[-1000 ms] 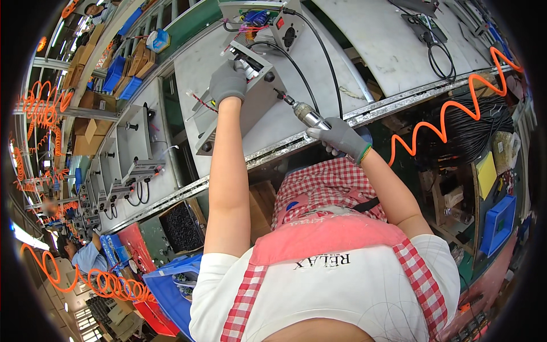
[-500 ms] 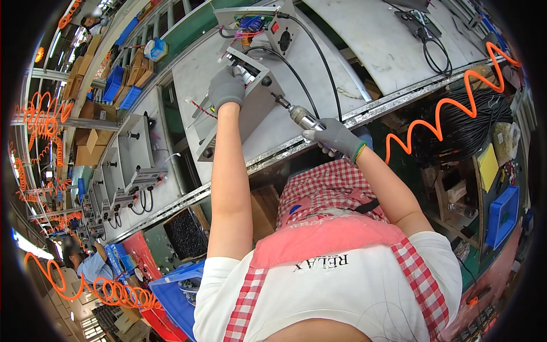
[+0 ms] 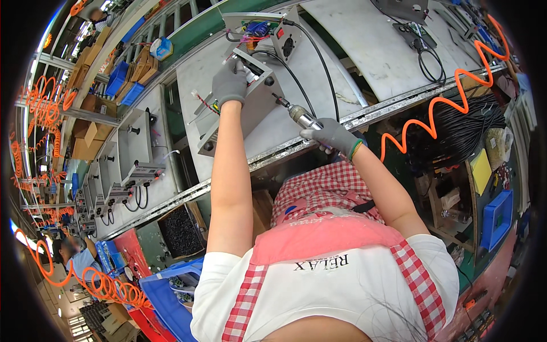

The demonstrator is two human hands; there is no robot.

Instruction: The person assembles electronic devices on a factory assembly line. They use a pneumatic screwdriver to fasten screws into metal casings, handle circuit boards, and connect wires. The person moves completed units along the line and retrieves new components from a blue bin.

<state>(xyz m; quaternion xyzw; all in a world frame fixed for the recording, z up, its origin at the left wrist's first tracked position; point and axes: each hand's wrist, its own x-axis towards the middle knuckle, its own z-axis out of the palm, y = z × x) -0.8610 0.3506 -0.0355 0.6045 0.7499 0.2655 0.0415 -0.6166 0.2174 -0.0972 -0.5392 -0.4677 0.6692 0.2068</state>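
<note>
My gloved left hand (image 3: pixel 229 84) grips the upper end of a grey metal case (image 3: pixel 259 111), fingers curled over its edge beside a silvery round part. Its fingertips are partly hidden. Black round feet sit on the case's near side, and thin coloured wires with a white plug (image 3: pixel 199 97) stick out at its left. My gloved right hand (image 3: pixel 333 137) is wrapped round a power screwdriver (image 3: pixel 302 116) with a metallic body. The bit points up and left toward the case's side, close to a black foot; whether it touches cannot be made out.
Behind the case, an opened unit (image 3: pixel 265 33) with a circuit board has black cables running off it. More grey cases (image 3: pixel 134 137) line the bench at left. An orange coiled hose (image 3: pixel 436 117) hangs at right over bundled black cables (image 3: pixel 456 134). A blue bin (image 3: pixel 165 290) stands lower left.
The whole view has shifted slightly. Both hands, the case and the screwdriver keep nearly the same places relative to one another.
</note>
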